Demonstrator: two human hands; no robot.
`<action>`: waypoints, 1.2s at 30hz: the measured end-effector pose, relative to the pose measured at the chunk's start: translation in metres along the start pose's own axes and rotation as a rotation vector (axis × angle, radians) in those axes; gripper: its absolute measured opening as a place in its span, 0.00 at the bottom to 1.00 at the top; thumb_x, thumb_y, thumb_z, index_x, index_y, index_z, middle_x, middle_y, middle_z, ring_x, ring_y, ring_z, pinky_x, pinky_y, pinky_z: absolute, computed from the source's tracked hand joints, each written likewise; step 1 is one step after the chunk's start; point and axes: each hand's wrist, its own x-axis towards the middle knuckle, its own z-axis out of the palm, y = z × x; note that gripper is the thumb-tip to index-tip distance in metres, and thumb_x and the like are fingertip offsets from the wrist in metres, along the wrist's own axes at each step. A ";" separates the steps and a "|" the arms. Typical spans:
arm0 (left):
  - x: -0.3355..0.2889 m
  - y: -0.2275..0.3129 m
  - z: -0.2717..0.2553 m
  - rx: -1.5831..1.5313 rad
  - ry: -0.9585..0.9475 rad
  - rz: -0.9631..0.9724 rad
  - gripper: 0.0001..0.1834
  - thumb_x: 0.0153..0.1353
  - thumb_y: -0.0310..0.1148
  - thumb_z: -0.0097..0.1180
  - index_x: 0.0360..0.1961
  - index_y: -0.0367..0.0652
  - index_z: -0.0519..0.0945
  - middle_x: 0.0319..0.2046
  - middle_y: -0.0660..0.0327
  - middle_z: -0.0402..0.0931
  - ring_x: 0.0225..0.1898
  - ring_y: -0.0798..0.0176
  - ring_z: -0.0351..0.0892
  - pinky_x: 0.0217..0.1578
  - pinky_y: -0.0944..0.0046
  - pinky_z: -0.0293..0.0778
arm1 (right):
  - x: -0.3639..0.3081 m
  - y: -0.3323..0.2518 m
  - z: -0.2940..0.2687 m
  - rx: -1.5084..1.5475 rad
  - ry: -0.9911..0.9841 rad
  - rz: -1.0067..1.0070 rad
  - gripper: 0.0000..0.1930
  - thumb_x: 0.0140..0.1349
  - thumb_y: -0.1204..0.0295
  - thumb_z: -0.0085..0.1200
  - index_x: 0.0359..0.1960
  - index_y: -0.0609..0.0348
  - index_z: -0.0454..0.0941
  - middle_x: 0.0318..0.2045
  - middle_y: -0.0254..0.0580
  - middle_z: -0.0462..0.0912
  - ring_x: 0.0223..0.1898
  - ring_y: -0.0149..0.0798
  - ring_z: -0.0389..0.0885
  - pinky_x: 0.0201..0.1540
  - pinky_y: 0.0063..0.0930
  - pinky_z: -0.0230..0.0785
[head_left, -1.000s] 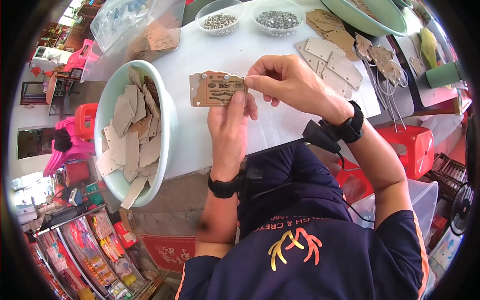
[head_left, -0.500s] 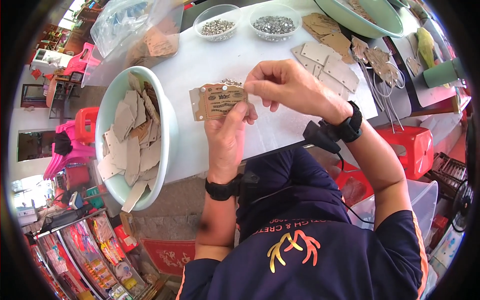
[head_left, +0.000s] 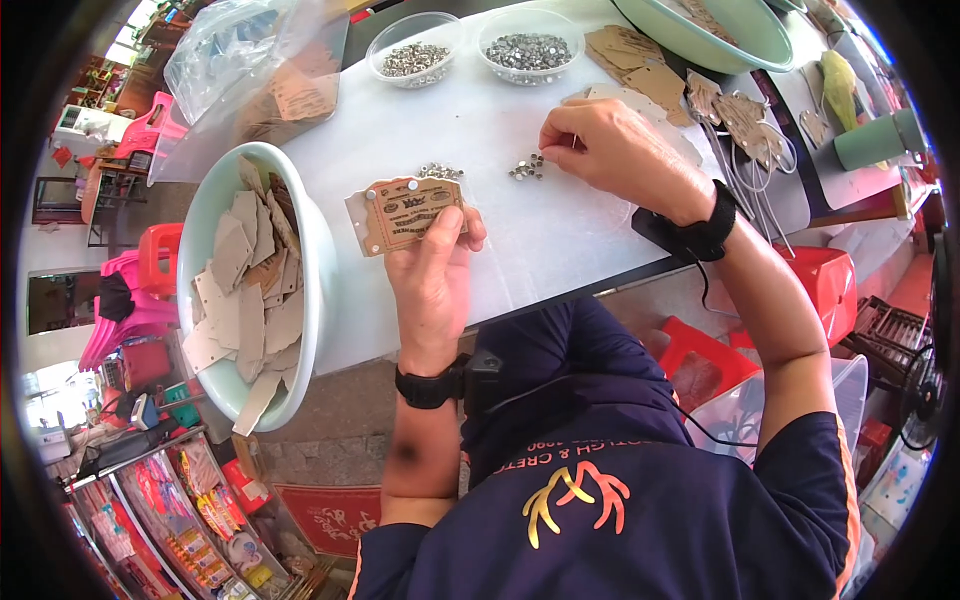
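Note:
Between thumb and fingers, my left hand (head_left: 432, 285) grips a brown printed card (head_left: 405, 215) with a grey torn-edged card behind it. Small silver studs show along the card's top edge and at its lower left corner. To the right, my right hand (head_left: 625, 150) is over the white tabletop, its thumb and fingertips pinched together beside a small pile of metal studs (head_left: 525, 168). Whether a stud is in that pinch is too small to see. Another little heap of studs (head_left: 440, 171) lies just behind the held card.
A pale green basin (head_left: 325, 270) of grey card pieces stands at left. Two clear tubs of metal studs, left (head_left: 413, 62) and right (head_left: 530, 48), sit at the back. Brown cards (head_left: 635, 65), a second green basin (head_left: 705, 40) and corded cards (head_left: 750, 125) are at far right.
My right hand has left the held card and moved right, to the stud pile on the table. The left hand, still holding the card, has shifted slightly left and down in view.

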 end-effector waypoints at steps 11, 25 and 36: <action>0.000 0.002 0.006 0.049 -0.030 0.014 0.08 0.64 0.27 0.53 0.44 0.39 0.76 0.35 0.61 0.76 0.33 0.67 0.72 0.35 0.64 0.67 | 0.003 0.002 0.007 -0.115 0.000 -0.095 0.06 0.55 0.71 0.55 0.30 0.61 0.78 0.29 0.47 0.81 0.33 0.51 0.80 0.37 0.43 0.72; 0.001 0.000 -0.001 0.081 -0.057 0.019 0.08 0.65 0.27 0.52 0.44 0.38 0.76 0.32 0.62 0.75 0.32 0.67 0.72 0.35 0.65 0.66 | -0.022 -0.006 -0.001 -0.265 -0.070 -0.184 0.07 0.56 0.71 0.55 0.32 0.62 0.77 0.28 0.47 0.79 0.31 0.52 0.80 0.35 0.41 0.71; -0.002 0.001 0.005 0.095 -0.019 0.010 0.07 0.64 0.27 0.53 0.43 0.40 0.75 0.32 0.62 0.76 0.33 0.67 0.73 0.35 0.65 0.67 | -0.023 -0.014 -0.004 -0.291 -0.044 -0.143 0.08 0.57 0.70 0.54 0.25 0.61 0.79 0.27 0.47 0.80 0.30 0.52 0.81 0.34 0.43 0.73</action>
